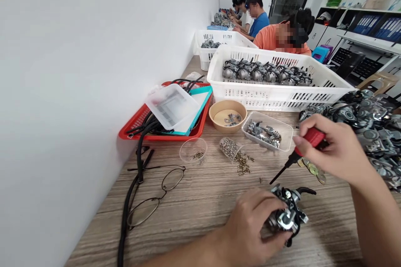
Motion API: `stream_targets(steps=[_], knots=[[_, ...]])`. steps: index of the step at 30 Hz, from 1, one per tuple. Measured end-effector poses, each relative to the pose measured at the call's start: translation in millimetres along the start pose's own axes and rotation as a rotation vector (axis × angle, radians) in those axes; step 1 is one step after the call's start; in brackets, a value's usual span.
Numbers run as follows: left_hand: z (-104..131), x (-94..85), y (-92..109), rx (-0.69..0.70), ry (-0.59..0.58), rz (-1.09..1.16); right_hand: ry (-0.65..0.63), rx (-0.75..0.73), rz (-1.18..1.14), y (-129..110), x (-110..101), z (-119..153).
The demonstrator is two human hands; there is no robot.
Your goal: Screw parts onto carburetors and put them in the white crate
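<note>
My left hand [250, 223] is wrapped round a small metal carburetor [288, 215] with a short black hose, steadying it on the wooden table. In my right hand [340, 150] is a red and black screwdriver [313, 137], its dark shaft slanting down to the left. The tip hangs just above and behind the carburetor, apart from it. A single small screw [260, 180] stands on the table near that tip. Brass screws [243, 163] spill from a tipped clear cup [230, 149] farther back. Several brass discs [313, 169] lie below my right hand.
A white basket [282, 94] holds rows of carburetors; more are piled [376, 133] at right. A tan bowl [228, 126] and clear tray [267, 131] hold small parts. At left are a red basket [156, 137], eyeglasses [161, 195] and a black cable [125, 208]. Co-workers [260, 16] sit beyond.
</note>
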State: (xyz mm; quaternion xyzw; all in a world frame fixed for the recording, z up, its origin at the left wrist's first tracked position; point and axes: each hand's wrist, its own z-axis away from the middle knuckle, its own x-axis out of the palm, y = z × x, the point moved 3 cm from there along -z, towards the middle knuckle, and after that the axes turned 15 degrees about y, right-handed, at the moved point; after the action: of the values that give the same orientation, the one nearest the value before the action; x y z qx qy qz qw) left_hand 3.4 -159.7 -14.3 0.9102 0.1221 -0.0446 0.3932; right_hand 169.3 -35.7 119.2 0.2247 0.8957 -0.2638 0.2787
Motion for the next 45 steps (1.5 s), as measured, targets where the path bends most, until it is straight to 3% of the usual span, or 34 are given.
stream_targets(steps=[4,14,28,37,42,45], knots=[[2.5,1.3,3.6,0.105,-0.025,-0.036,-0.102,-0.014,0.005,5.0,19.5,3.1],[5.5,3.9,0.6,0.081,-0.057,0.008,-0.133,0.01,0.085,18.8,38.8,6.5],[-0.3,4.1,4.1,0.096,0.019,-0.018,-0.163,0.016,0.024,15.5,41.8,7.7],[1.1,0.1,-4.8,-0.09,0.042,-0.041,0.137,0.004,0.01,2.0,-4.8,-0.5],[-0.4,-4.4,-9.5,-0.253,0.116,-0.094,0.458,-0.036,-0.086,-5.5,-35.7,0.0],[-1.7,-6.1,-11.1,-0.32,0.143,-0.103,0.56,0.008,-0.147,-11.1,-45.1,-0.3]])
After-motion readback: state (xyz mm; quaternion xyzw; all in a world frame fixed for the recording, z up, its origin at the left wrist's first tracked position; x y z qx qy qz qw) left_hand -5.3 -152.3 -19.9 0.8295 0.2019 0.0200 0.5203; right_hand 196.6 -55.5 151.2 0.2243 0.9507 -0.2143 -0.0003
